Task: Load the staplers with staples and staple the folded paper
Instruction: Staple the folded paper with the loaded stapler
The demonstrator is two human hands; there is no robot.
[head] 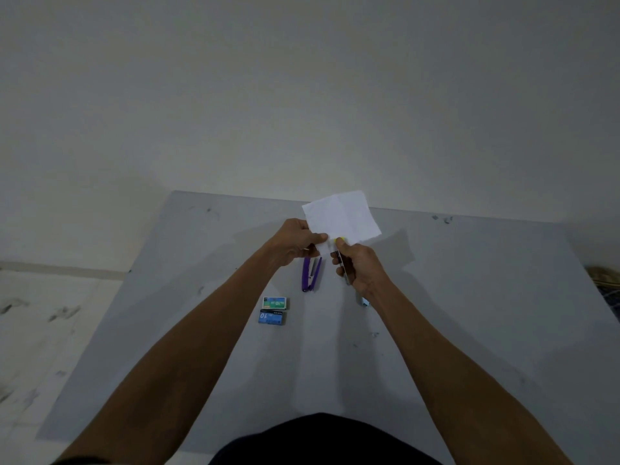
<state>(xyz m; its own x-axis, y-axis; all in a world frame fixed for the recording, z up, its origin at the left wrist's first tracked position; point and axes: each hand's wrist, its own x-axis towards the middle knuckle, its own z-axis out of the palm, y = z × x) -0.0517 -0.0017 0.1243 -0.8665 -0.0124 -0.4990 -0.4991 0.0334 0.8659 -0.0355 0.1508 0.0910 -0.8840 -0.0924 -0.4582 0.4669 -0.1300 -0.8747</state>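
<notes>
Your arms reached over the grey table (469, 297). The folded paper (342, 218) was raised off it, just beyond both hands. A purple stapler (310, 275) lay swung open on the table just on your side of your left hand (295, 243). Nearer you sat a green staple box (275, 303) and a blue staple box (272, 317). Your left hand pinched the paper's near corner. Your right hand (357, 266) gripped a yellow-tipped stapler (339, 250), its tip at the paper's edge.
</notes>
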